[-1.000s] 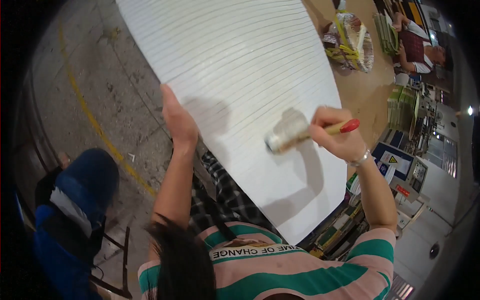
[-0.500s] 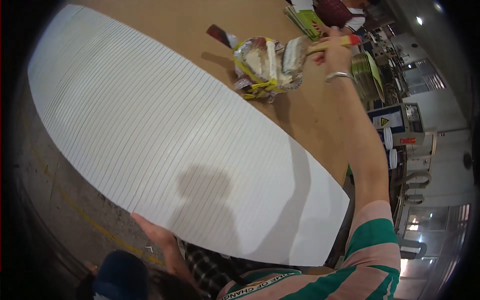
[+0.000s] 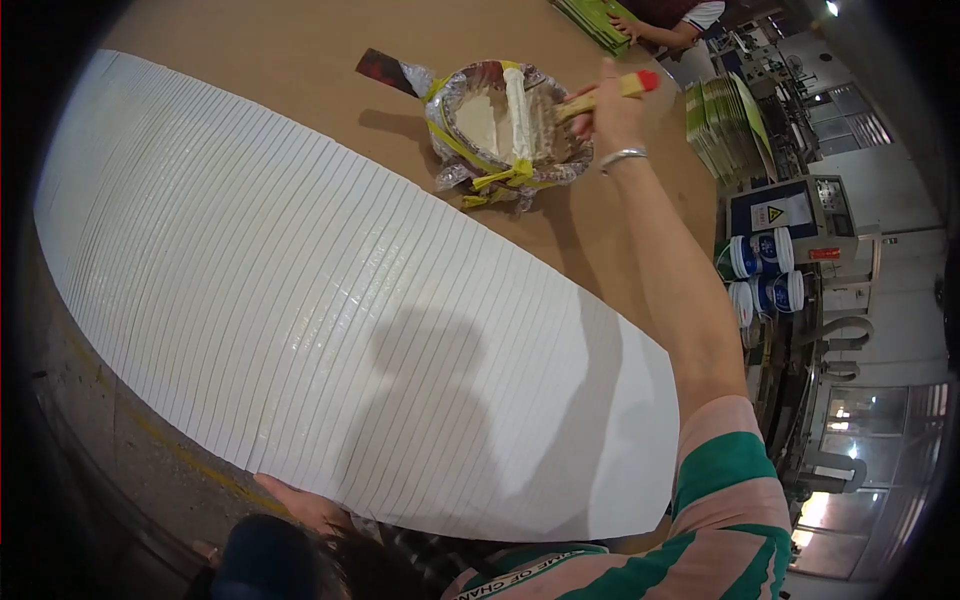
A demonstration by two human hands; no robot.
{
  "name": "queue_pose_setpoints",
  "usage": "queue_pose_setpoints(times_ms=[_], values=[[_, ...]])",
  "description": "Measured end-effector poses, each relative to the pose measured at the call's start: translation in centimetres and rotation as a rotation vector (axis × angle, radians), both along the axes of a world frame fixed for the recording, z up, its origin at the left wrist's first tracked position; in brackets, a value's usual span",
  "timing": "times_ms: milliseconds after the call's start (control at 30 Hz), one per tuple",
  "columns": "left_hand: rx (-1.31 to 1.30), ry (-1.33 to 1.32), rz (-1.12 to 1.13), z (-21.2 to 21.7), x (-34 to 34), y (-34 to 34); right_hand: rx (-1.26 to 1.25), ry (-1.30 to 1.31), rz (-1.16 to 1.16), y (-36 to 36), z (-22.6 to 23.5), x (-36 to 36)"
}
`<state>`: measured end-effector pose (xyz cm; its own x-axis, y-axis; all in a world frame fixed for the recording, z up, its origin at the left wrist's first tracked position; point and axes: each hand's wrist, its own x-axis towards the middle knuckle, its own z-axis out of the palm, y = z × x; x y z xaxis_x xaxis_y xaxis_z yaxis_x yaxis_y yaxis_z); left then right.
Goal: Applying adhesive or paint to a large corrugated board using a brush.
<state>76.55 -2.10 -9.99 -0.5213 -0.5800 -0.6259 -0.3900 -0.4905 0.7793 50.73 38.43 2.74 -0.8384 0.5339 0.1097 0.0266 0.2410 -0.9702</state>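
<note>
The fingers of the right hand (image 3: 605,108) are curled tight around the wooden handle of a paintbrush with a red tip (image 3: 608,92), whose bristle end dips into the pale paste inside a round bowl wrapped in crinkled foil and bound with yellow tape (image 3: 507,125); a silver bangle (image 3: 622,156) circles the wrist just behind the grip, and the bare forearm runs back to a sleeve striped pink and green (image 3: 735,480); the bowl stands on the brown tabletop (image 3: 300,60), just beyond the far edge of a broad fan of overlapping white sheets (image 3: 330,320) that spreads across the table toward the person; the left hand (image 3: 300,505) lies at the near edge of that fan, fingers stretched flat and holding nothing, its fingertips touching or slipping under the lowest sheets, though which cannot be told; a head's shadow falls on the white sheets between the two arms; to the right of the bowl, near the table's rim, stands a stack of green printed booklets (image 3: 725,125); beyond the table, white tubs with blue labels (image 3: 765,270) sit beside a grey machine (image 3: 790,215); at the far edge another person's hand (image 3: 625,25) rests on more green booklets.
</note>
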Motion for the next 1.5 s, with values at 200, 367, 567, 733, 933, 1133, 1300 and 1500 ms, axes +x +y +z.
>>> queue_pose_setpoints(times_ms=[200,367,567,733,933,1133,1300,1500], values=[[-0.037,-0.003,-0.048,-2.3,0.5,-1.7,-0.038,0.089,0.028,0.9,2.7,1.3],[-0.045,0.004,-0.085,-3.9,1.3,-2.8,-0.077,0.121,0.047,1.6,4.6,1.9],[-0.113,-0.017,-0.07,-3.4,4.5,-5.1,-0.247,0.093,0.05,-0.1,2.2,1.1],[-0.244,0.111,-0.085,-1.2,1.7,-1.1,-0.293,0.087,-0.08,5.0,0.3,2.0],[-0.301,0.134,-0.125,-1.5,1.6,-1.4,-0.19,0.149,-0.047,6.0,4.4,6.1],[-0.228,0.198,-0.036,-0.9,1.6,-1.2,-0.23,0.067,0.351,-0.5,8.9,15.1],[-0.068,0.301,0.003,-1.5,0.9,-1.0,-0.319,-0.018,0.661,-4.1,6.4,19.9],[-0.063,0.364,-0.035,-0.2,0.8,-0.9,-0.047,-0.047,0.696,-11.9,3.9,20.8]])
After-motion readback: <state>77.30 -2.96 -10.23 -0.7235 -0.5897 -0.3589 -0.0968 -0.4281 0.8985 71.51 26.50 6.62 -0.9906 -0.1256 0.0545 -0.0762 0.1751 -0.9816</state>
